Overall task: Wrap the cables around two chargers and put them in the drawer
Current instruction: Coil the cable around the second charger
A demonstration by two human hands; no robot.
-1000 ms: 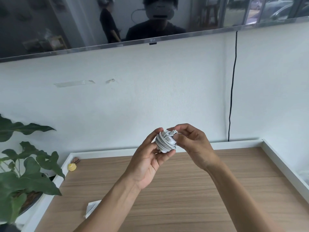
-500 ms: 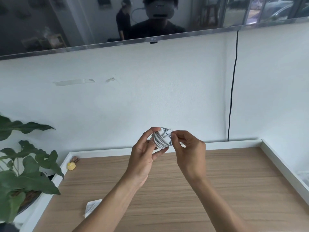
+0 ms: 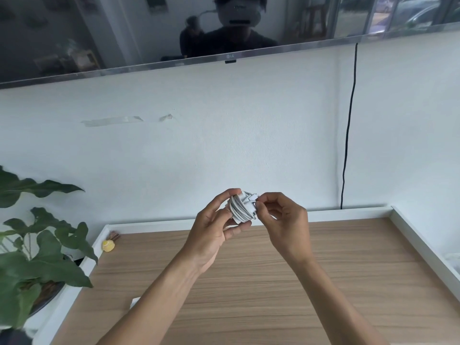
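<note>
- Holds the cable-wound charger (image 3: 242, 209) in the left hand (image 3: 211, 232), fingers (image 3: 221, 200) curled round it, raised above the wooden tabletop (image 3: 336, 270).
- Pinches the cable end (image 3: 253, 196) at the charger's top with the right hand (image 3: 286, 220).

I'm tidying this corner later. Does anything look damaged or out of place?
Two leftover strips of tape cling to the wall under the television, holding nothing. A small yellow object lies stray in the back left corner of the tabletop. The charger gripped by the left hand and right hand looks neatly wrapped.
</note>
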